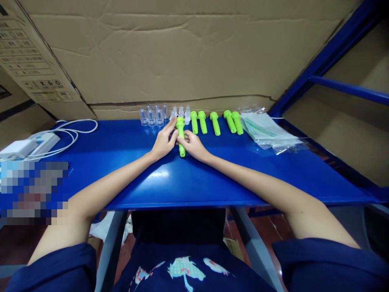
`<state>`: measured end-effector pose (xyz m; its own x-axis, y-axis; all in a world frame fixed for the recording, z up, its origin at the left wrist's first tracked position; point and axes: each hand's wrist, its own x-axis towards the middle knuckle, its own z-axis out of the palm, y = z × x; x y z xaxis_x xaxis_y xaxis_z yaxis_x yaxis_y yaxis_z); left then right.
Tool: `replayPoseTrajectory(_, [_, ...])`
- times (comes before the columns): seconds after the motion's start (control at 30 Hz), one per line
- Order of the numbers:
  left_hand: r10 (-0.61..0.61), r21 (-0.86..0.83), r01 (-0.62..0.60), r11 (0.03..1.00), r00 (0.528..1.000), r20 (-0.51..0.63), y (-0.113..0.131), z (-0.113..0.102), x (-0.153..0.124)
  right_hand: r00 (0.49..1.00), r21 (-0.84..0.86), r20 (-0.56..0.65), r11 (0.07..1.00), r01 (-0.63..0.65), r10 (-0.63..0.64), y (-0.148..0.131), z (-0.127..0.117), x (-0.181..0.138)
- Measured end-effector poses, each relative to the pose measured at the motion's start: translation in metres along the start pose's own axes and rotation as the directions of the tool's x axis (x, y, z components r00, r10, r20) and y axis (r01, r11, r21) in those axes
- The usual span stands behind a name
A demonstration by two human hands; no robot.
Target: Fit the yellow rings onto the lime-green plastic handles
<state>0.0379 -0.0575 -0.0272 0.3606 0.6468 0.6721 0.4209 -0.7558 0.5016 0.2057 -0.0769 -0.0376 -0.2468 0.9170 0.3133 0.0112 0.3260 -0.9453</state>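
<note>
At the left of the frame we record a white box (18,149) and a power strip (48,142) near the left end of the blue table (182,186), with a looped white cable (75,140) extending toward the back edge. A broad stretch of tabletop separates the cable from the left hand (165,140). Behind that hand, clear plastic cups (151,117) stand clustered close to the back edge; just right of them are translucent caps (187,115), partly hidden.

At the centre we find the green torch (182,144). The left hand grasps it near its wider head, and the right hand (196,146) grips the shaft between thumb and fingers. We cannot tell whether the torch touches the table. Bare surface runs from it down to the front edge, which both forearms (255,178) cross. Right of centre, five more green torches (215,123) line the back, the last two side by side, with a clear plastic packet (267,129) just beside them.

The tabletop is glossy, with a light reflection below the hands. A creased cardboard panel (188,56) closes the back, a reddish floor (121,259) shows below, and a blue frame (349,87) rises at right.
</note>
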Motion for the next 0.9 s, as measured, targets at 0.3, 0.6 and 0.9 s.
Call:
replayPoseTrajectory(0.3, [0.026,0.05,-0.026,0.998,1.0,0.004,0.006,0.0,-0.002,0.997,-0.018,-0.02,0.997,-0.074,0.073,-0.002,-0.001,0.001])
replayPoseTrajectory(0.6, [0.048,0.128,-0.043,0.991,0.998,-0.04,0.015,-0.001,-0.002,0.995,-0.043,-0.025,0.994,-0.099,0.098,-0.005,0.0,0.0])
replayPoseTrajectory(0.9, [-0.015,0.089,0.03,0.996,0.986,-0.164,0.009,-0.003,0.001,1.0,-0.15,-0.028,0.988,-0.016,0.012,-0.01,0.002,-0.005])
